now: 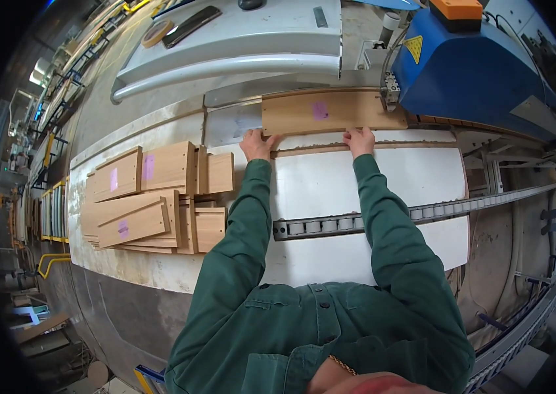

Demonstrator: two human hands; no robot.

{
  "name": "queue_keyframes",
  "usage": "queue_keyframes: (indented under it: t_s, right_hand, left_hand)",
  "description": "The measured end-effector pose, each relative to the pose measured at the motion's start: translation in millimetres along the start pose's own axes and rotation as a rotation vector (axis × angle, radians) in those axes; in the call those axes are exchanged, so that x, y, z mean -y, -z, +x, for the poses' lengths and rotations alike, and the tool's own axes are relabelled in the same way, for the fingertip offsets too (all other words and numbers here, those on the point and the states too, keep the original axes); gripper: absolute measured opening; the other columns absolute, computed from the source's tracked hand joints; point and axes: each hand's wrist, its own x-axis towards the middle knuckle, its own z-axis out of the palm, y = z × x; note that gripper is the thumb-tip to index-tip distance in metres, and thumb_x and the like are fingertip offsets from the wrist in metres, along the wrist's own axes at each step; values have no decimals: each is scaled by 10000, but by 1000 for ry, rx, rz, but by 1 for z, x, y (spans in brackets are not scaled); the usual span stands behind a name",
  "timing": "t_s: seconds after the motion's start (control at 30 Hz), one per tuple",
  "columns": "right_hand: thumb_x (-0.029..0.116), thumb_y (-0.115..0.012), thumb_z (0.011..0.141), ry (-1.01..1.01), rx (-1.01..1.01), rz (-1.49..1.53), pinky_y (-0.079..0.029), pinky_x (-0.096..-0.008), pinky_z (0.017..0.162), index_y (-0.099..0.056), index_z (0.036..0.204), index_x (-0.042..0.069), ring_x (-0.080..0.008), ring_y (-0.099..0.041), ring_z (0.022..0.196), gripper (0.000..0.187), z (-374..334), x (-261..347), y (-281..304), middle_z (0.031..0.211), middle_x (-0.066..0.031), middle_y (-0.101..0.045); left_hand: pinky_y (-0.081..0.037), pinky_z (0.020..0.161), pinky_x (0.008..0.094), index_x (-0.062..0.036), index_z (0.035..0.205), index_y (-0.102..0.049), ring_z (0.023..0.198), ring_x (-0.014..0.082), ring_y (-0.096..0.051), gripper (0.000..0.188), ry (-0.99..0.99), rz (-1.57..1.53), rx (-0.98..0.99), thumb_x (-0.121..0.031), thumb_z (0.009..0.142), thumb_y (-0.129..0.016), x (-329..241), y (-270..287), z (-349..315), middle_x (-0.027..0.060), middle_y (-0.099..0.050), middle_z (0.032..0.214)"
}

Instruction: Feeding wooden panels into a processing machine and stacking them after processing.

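A light-brown wooden board [357,113] with a pink label [319,110] lies lengthwise at the far side of the white worktable [370,180]. Its right end reaches beside the blue machine [468,72]. My left hand [256,144] grips the board's near left corner, thumb against the near edge. My right hand [359,141], fingers bent and closed, holds the same edge farther right. Parts of the fingertips are hidden at both places. Left of my left forearm, several similar wooden boards [176,167] lie in uneven stacks, some with pink labels.
A roller rail [330,226] crosses the table under my right forearm and runs off to the right. Beyond the board stands a grey machine cover [238,46] carrying a tape roll [158,33] and a dark phone-like object [192,27]. Racks line the far left.
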Motion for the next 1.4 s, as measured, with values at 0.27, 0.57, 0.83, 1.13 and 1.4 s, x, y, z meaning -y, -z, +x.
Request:
queue_keyframes:
  t_s: [0.27,0.57,0.83,1.13,1.4]
  right_hand:
    - [14,-512,769,129,-86,-72,-465,-218,513,-465,756,-17,-135,-536,599,59,28,-8,43,713,-97,-549]
    - [-32,-516,751,181,-130,3,-378,-202,432,-449,720,-32,-114,-478,505,74,65,1,103,641,-99,-529]
    - [-43,-500,746,192,-231,-21,-369,-212,426,-494,779,-34,-122,-471,496,35,90,31,164,626,-85,-514]
    - [-7,-497,757,175,-256,22,-409,-221,460,-518,914,-32,-133,-494,542,160,110,46,219,725,-91,-531]
    - [20,-511,753,80,-278,110,-406,-227,433,-438,1139,-6,-112,-452,517,394,40,39,240,739,-51,-503]
  left_hand:
    - [-351,718,370,-73,711,-591,799,256,-513,437,-77,145,136,-471,557,-682,-47,-14,-1,89,-559,751]
    - [-304,777,377,-78,767,-574,916,233,-468,476,-54,170,215,-507,572,-636,-103,-50,-14,67,-548,858]
    - [-301,770,352,-69,712,-568,889,236,-456,489,-120,139,121,-533,569,-632,-165,-98,-34,68,-533,816]
    - [-304,761,352,-49,772,-562,884,247,-457,459,-72,-1,103,-455,583,-661,-219,-127,-54,93,-530,831]
    - [-314,735,372,-57,768,-557,840,246,-473,437,-92,-3,-22,-434,577,-671,-258,-168,-69,101,-531,825]
